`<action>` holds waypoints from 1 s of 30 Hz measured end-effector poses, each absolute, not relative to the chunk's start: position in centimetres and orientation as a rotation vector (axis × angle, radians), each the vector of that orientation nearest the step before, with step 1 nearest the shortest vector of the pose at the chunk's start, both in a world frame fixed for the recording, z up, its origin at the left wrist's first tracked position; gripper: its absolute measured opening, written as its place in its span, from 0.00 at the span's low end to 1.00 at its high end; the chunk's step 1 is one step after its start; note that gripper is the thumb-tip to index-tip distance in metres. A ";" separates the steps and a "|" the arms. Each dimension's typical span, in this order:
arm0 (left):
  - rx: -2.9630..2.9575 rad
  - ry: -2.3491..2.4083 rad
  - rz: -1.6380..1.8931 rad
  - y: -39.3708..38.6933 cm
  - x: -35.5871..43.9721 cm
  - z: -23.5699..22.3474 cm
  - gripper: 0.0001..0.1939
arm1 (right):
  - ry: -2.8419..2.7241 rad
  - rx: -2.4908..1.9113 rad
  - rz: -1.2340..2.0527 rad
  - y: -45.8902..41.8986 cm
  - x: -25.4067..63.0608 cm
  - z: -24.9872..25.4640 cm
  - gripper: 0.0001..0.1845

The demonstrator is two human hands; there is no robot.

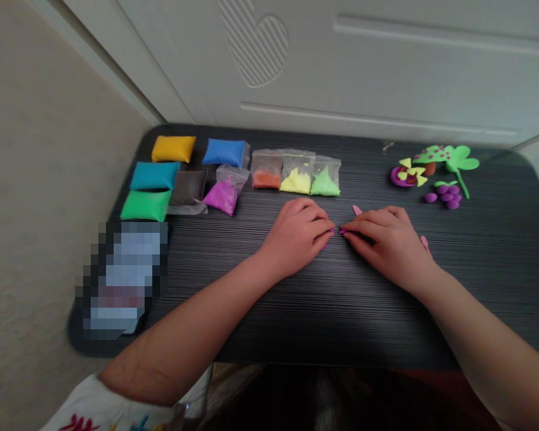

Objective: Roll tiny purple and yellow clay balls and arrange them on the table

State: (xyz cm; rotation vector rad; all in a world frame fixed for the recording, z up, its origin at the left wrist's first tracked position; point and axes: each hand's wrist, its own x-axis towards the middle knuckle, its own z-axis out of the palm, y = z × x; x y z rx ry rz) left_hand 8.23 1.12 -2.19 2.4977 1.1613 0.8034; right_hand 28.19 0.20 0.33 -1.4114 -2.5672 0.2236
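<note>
My left hand (296, 236) is closed in a pinch over the middle of the dark table, with a small bit of purple clay (332, 230) showing at the fingertips. Facing it across a narrow gap, my right hand (393, 242) pinches another bit of purple clay (342, 231). A further purple speck (326, 246) peeks out beneath my left fingers. Under my right hand lies a pink modelling tool (357, 210), its middle covered by the hand. Three bags of orange, yellow and light green clay (326, 181) stand just beyond my left hand.
Clay packets, among them a blue one (224, 152) and an open purple one (222, 194), lie at the back left. Below them is a blurred phone (126, 275). Clay models, including purple grapes (448, 194) and a green flower (460, 158), sit back right. A white panel (377, 72) rises behind the table.
</note>
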 end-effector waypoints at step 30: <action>2.420 1.173 0.802 1.0 7.9 -1.7 0.07 | -2.333 -1.398 0.280 -0.2 29.8 0.1 0.11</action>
